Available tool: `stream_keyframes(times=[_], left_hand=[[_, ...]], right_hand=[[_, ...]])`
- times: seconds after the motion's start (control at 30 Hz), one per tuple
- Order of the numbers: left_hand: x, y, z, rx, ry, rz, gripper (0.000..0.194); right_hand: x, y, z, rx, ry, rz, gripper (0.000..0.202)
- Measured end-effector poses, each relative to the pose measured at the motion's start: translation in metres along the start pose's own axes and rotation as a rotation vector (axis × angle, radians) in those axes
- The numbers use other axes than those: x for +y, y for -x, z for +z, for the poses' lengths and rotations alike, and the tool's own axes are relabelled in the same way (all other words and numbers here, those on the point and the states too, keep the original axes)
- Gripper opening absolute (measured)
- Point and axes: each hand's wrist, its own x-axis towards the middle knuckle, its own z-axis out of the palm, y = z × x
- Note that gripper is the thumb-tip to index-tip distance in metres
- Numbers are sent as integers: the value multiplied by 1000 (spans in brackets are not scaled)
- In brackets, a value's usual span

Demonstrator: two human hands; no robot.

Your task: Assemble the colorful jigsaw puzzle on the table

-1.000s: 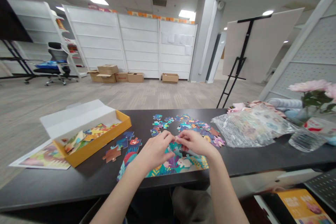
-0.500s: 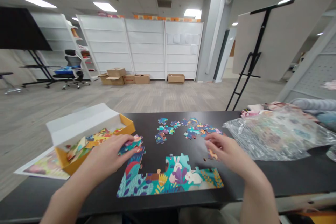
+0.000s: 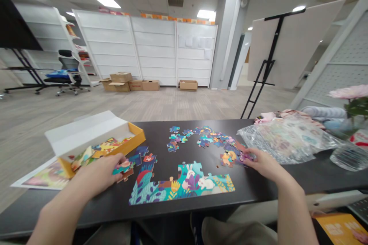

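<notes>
My left hand (image 3: 106,172) is beside the yellow box, its fingers closed on a teal and pink puzzle piece (image 3: 123,167) with a reddish-brown edge. My right hand (image 3: 264,164) pinches a purple puzzle piece (image 3: 245,157) at the right end of the loose pieces. Between the hands lies a joined puzzle section (image 3: 172,193) with two white rabbits, plants and a raised left side. Orange and yellow pieces (image 3: 228,158) lie just left of my right fingertips. More loose pieces (image 3: 204,140) are scattered behind the joined section.
A yellow box (image 3: 138,134) with a white lid (image 3: 83,132) holds more pieces at the left, over a printed sheet (image 3: 43,176). Clear plastic packaging (image 3: 287,141) lies at the right, beside a ribbed clear container (image 3: 349,157). The black table's (image 3: 161,214) front edge is near my legs.
My left hand has moved left with the piece, away from the joined section. My right hand has moved right to the purple piece, uncovering the orange pieces. The view has turned slightly right.
</notes>
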Motion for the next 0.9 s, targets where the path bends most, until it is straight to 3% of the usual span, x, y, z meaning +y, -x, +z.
stream_keyframes(times=[0.1,0.2,0.33,0.6,0.9], left_hand=[[3,1,-3,-46,-65,-7,35],[13,4,-11,-16,-81,-23,44],[24,7,-17,-45,-66,-37,40],[19,6,-7,-67,-29,-77,35],[21,11,-12,-63,-43,-41,37]], right_hand=[[4,-1,0,-1,-32,-11,32],[7,-2,0,1,-39,-18,34],[6,-3,0,61,-7,-29,34],[6,-4,2,120,118,-4,32],[11,-5,-3,12,217,146,34]])
